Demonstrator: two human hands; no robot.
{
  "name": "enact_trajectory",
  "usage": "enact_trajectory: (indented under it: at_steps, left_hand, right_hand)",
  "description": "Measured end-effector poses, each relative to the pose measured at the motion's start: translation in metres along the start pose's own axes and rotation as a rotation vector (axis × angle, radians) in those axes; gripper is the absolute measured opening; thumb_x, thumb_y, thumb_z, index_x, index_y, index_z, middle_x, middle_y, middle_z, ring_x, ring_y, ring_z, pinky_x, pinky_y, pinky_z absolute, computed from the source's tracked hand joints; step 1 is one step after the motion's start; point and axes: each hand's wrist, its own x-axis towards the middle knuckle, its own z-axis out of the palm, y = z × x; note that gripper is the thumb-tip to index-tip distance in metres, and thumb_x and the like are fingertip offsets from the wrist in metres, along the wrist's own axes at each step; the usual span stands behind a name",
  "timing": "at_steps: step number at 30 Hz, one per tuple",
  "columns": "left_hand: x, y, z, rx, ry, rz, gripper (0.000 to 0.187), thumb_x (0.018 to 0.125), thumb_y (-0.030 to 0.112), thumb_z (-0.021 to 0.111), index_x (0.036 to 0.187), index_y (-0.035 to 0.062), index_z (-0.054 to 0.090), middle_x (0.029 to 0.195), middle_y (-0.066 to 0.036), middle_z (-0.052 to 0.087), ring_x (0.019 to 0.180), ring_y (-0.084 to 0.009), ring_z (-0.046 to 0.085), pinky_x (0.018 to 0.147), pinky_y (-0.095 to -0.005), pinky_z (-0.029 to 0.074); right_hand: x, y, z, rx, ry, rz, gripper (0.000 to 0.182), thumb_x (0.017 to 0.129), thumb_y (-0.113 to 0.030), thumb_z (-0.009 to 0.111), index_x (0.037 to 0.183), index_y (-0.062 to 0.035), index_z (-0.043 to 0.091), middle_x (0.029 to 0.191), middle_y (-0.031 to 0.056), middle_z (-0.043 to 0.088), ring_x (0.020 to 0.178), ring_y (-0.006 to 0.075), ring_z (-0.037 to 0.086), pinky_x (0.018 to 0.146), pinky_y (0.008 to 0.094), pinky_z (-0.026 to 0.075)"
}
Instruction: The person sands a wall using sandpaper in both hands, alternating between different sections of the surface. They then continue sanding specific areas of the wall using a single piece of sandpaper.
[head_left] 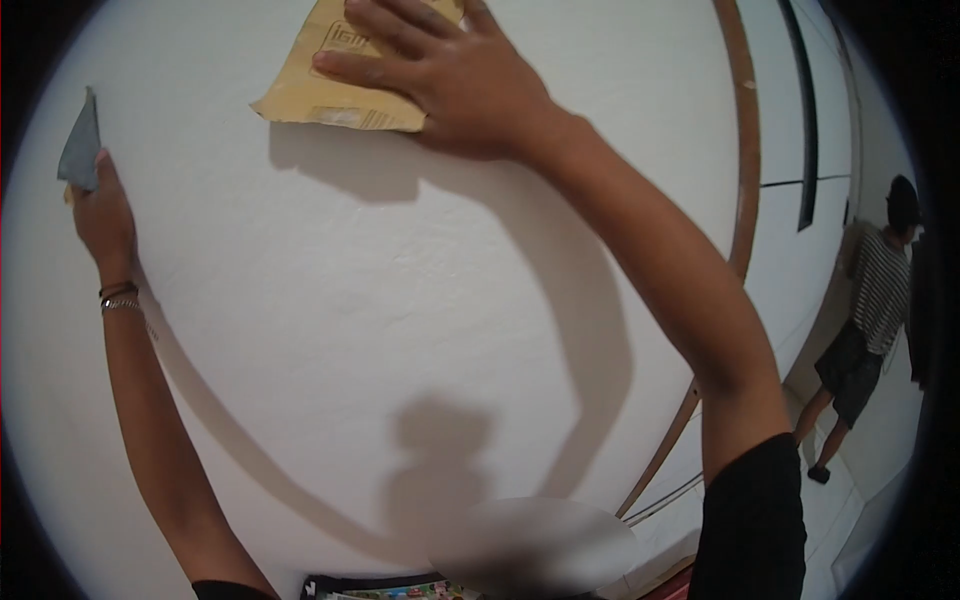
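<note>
Against the white wall [330, 290], my right hand [450, 75] lies with fingers spread over a yellow sheet of paper [300, 85] that has printed marks on its back. The sheet's lower left corner stands off the wall and casts a shadow. At the far left, my left hand [105, 220] is raised near the wall and holds a small grey sheet [80, 150], pinched with the thumb on its near side. Whether the grey sheet touches the wall cannot be made out.
A brown wooden strip [747, 150] runs down the wall's right side, with a white panel [790, 120] beyond it. Another person [875, 300] in a striped shirt stands at the far right. A dark-edged item with a colourful print [400, 590] and a blurred round shape [535, 545] are at the bottom.
</note>
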Motion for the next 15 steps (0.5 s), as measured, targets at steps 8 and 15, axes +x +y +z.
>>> enact_trajectory:
  at_steps: [8, 15]
  left_hand:
    - [-0.054, 0.042, -0.012, 0.123, -0.145, 0.217, 0.05, 0.091, 0.036, 0.048, 0.114, -0.0079, 0.047, 0.085, -0.019, 0.062, 0.087, -0.0339, 0.057, 0.079, -0.0398, 0.041]
    - [-0.135, 0.116, -0.055, 0.027, -0.532, 0.811, 0.049, 0.079, 0.017, 0.058, 0.126, 0.0273, 0.05, 0.139, -0.007, 0.037, 0.128, -0.0243, 0.034, 0.104, -0.0486, 0.024]
  right_hand:
    - [0.019, 0.007, 0.031, -0.029, 0.333, 0.293, 0.048, 0.091, -0.037, 0.038, 0.129, -0.0067, 0.042, 0.138, 0.011, 0.036, 0.131, 0.0232, 0.026, 0.11, 0.0413, 0.014]
    - [0.014, 0.012, 0.033, -0.007, 0.386, 0.281, 0.051, 0.09, -0.036, 0.039, 0.129, -0.0037, 0.041, 0.137, 0.012, 0.038, 0.13, 0.0237, 0.028, 0.109, 0.0406, 0.017]
